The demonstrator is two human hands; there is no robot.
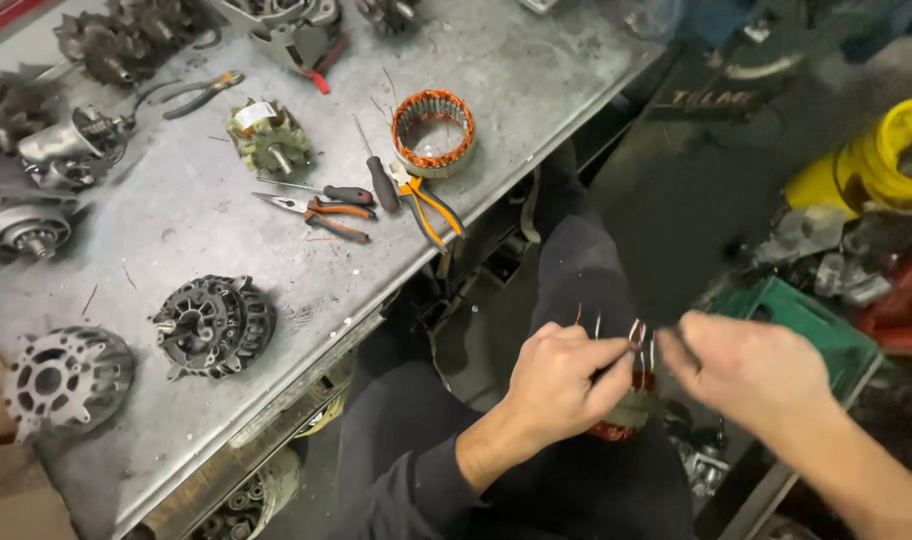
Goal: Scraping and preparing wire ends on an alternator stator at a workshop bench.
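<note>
Pinching thin wire leads between thumb and fingers, the left hand [561, 380] is clamped on a copper-wound stator [621, 415] held over the person's lap, below the bench edge. The right hand [746, 365] is blurred beside the same wire ends; whether its fingers are closed on them I cannot tell. Right of the hands, a green plastic crate [806, 320] sits on the floor, its contents too dark to make out. A yellow bucket [866, 160] stands beyond it. On the metal workbench [536, 80] lie another stator ring [433, 130] and orange-handled pliers [431, 205].
</note>
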